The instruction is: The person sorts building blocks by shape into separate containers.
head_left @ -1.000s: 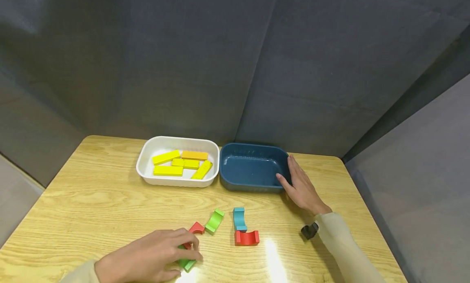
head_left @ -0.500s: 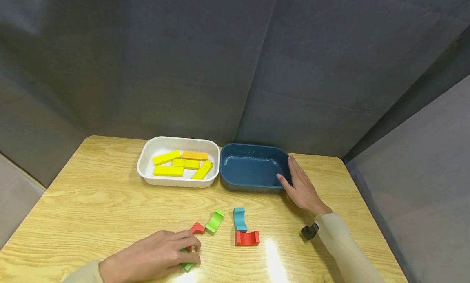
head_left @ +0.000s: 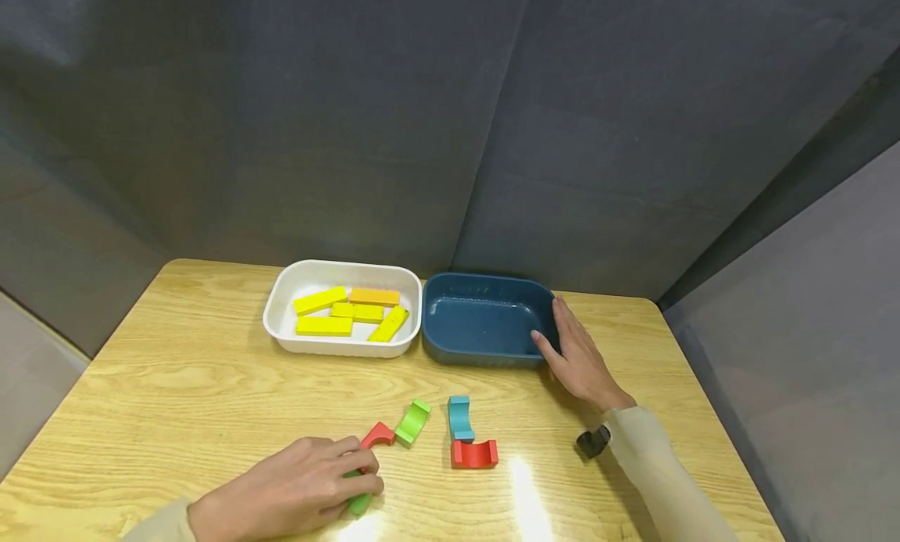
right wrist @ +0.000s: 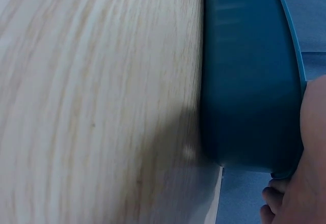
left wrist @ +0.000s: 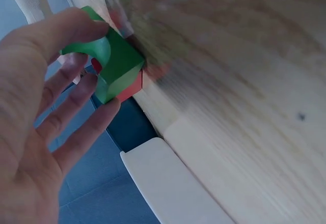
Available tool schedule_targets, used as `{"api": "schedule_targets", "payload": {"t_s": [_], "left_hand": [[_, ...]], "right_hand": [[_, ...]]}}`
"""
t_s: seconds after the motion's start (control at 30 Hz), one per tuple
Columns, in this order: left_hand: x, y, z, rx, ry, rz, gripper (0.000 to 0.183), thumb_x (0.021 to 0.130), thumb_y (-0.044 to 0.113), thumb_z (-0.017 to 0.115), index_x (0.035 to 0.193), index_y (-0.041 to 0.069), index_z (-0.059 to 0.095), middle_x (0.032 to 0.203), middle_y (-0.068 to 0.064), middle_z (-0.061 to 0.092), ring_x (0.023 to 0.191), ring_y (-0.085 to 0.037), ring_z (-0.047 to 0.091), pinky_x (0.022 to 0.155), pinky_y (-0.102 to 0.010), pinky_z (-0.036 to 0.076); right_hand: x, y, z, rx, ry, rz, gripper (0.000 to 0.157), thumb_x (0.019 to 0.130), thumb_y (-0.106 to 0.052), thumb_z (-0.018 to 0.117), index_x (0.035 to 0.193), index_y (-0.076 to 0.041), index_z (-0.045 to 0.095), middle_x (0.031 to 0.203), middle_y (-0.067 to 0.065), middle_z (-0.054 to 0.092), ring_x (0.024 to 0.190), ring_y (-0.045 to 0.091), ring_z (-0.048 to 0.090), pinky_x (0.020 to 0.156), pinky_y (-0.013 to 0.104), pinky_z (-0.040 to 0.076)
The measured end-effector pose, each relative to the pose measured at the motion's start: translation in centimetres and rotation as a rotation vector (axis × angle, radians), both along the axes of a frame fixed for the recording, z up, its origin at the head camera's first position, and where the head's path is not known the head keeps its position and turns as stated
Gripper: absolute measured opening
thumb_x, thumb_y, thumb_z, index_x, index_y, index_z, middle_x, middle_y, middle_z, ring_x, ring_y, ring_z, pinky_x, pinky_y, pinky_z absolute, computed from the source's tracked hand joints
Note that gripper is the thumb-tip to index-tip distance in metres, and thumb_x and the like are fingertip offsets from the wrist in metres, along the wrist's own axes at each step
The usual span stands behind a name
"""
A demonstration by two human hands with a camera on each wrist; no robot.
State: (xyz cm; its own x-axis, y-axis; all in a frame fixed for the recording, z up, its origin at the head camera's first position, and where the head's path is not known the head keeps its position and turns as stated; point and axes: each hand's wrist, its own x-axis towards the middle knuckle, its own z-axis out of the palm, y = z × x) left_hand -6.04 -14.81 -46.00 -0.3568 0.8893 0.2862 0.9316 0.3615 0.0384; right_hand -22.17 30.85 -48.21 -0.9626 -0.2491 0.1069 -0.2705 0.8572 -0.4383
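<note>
My left hand (head_left: 291,483) pinches a green arch block (left wrist: 118,63) between thumb and fingertips, low over the table. In the head view the fingers hide most of that block. A red arch block (head_left: 380,434) lies just beyond these fingers, partly covered. To its right are a light green arch block (head_left: 412,423), a blue arch block (head_left: 460,418) and another red arch block (head_left: 474,454); the last two touch. My right hand (head_left: 582,364) holds the right end of a dark blue bin (head_left: 485,359), thumb over the rim and fingers along the outer wall.
A white bin (head_left: 337,347) stands against the blue bin's left side. Several yellow blocks (head_left: 323,326) and one orange block (head_left: 375,297) lie in it. Grey cloth (head_left: 351,120) rises behind the wooden table (head_left: 176,386).
My left fingers have drawn together on the green arch block, and it has turned slightly under them. The right hand and both bins stay put.
</note>
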Motion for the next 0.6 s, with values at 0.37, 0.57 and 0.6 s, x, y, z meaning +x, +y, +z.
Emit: {"api": "schedule_targets", "payload": {"t_s": [0.37, 0.57, 0.6], "left_hand": [[0.2, -0.2, 0.2, 0.09, -0.003, 0.027, 0.035, 0.089, 0.013, 0.082, 0.12, 0.027, 0.071, 0.114, 0.013, 0.068, 0.1, -0.005, 0.066, 0.076, -0.017, 0.057], [-0.4, -0.4, 1.1, 0.119, -0.004, 0.059, 0.042, 0.085, 0.012, 0.084, 0.121, 0.026, 0.07, 0.113, 0.012, 0.069, 0.092, -0.004, 0.068, 0.073, -0.02, 0.059], [-0.5, -0.5, 1.3, 0.12, -0.001, 0.064, 0.042, 0.084, 0.012, 0.084, 0.121, 0.026, 0.07, 0.113, 0.012, 0.069, 0.091, -0.004, 0.067, 0.072, -0.02, 0.059]], "right_hand": [[0.1, -0.1, 0.1, -0.003, -0.003, 0.0, 0.085, 0.114, -0.052, 0.043, 0.172, -0.004, 0.004, 0.181, 0.013, 0.001, 0.164, 0.043, 0.011, 0.129, 0.066, 0.014], [0.1, -0.1, 0.1, 0.003, -0.009, -0.003, 0.086, 0.114, -0.053, 0.042, 0.172, -0.005, 0.003, 0.181, 0.013, 0.0, 0.165, 0.043, 0.01, 0.13, 0.065, 0.013], [0.0, -0.1, 0.1, 0.004, -0.006, -0.003, 0.086, 0.114, -0.053, 0.042, 0.172, -0.004, 0.003, 0.18, 0.013, 0.001, 0.164, 0.043, 0.011, 0.13, 0.065, 0.014]]}}
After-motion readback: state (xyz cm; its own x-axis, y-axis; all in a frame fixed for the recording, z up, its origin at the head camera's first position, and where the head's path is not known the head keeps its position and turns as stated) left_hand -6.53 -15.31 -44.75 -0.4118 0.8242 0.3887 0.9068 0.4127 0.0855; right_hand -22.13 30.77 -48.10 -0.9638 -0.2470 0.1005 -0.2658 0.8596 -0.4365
